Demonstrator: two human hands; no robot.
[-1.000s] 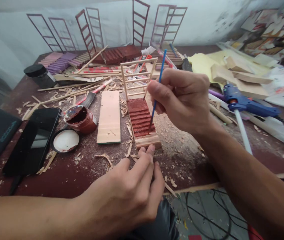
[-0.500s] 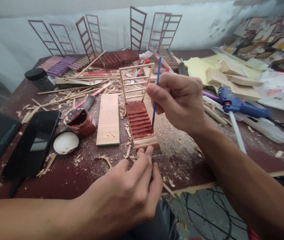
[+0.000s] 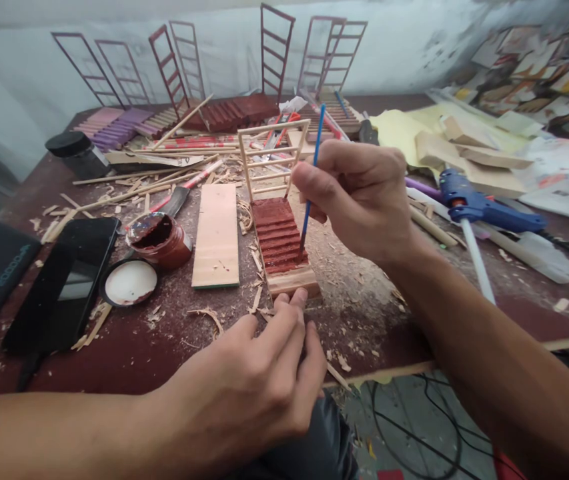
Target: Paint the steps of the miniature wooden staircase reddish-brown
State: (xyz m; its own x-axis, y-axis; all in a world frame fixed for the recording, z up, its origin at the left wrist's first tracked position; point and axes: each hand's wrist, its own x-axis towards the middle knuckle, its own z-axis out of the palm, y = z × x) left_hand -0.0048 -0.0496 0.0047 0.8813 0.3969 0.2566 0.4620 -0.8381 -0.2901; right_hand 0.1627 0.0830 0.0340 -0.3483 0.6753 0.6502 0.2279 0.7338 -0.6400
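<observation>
Between thumb and fingers, my right hand (image 3: 359,193) pinches a thin blue paintbrush (image 3: 317,150). The brush tip rests on the ridged seat, near the right edge, of a small wooden chair-shaped model (image 3: 278,233). Wet-looking red-brown paint covers those ridges, while the front strip and the ladder-like back (image 3: 270,161) are bare wood. At the model's near edge, my left hand (image 3: 269,373) presses its fingertips and holds it; the thumb is partly hidden. An open jar of red-brown paint (image 3: 171,248) stands to the left, its lid (image 3: 130,283) lying beside it.
A flat wooden board (image 3: 217,233) lies left of the model. Farther left are a phone (image 3: 64,280) and a black-capped jar (image 3: 77,153). On the right lie a blue glue gun (image 3: 484,203) and wood blocks (image 3: 479,157). Similar painted models (image 3: 244,113) line the back; shavings litter the table.
The brush tip has shifted slightly left, from the seat's right edge onto the ridges. My left hand stays at the model's front. The whole view has tilted a little.
</observation>
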